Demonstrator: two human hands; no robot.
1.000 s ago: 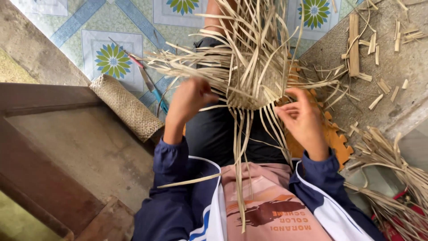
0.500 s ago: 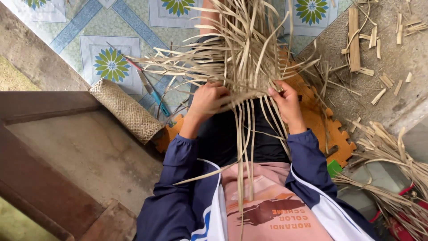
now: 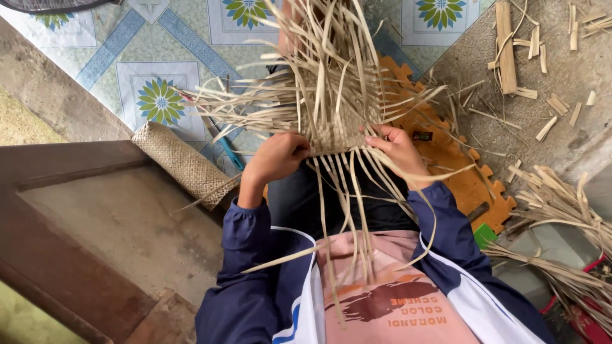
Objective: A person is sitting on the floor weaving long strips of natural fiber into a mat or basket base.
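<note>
A small woven panel of pale bamboo strips (image 3: 333, 130) sits over my lap, with long loose strips fanning out on every side. My left hand (image 3: 278, 155) pinches the strips at the panel's lower left edge. At the lower right edge, my right hand (image 3: 399, 148) grips the weave, its fingers curled among the strands. Several loose strips hang down over my pink shirt and dark blue sleeves.
A rolled woven mat (image 3: 183, 164) lies left of my knee beside a brown wooden frame (image 3: 57, 165). An orange foam mat (image 3: 459, 165) lies under me. Bundles of strips (image 3: 561, 210) and wood offcuts (image 3: 507, 44) litter the concrete at right. A blue-handled tool (image 3: 228, 150) rests on the patterned tiles.
The woven panel has come down and nearer to me. Both hands have shifted inward to its lower edge, and the view has tilted slightly.
</note>
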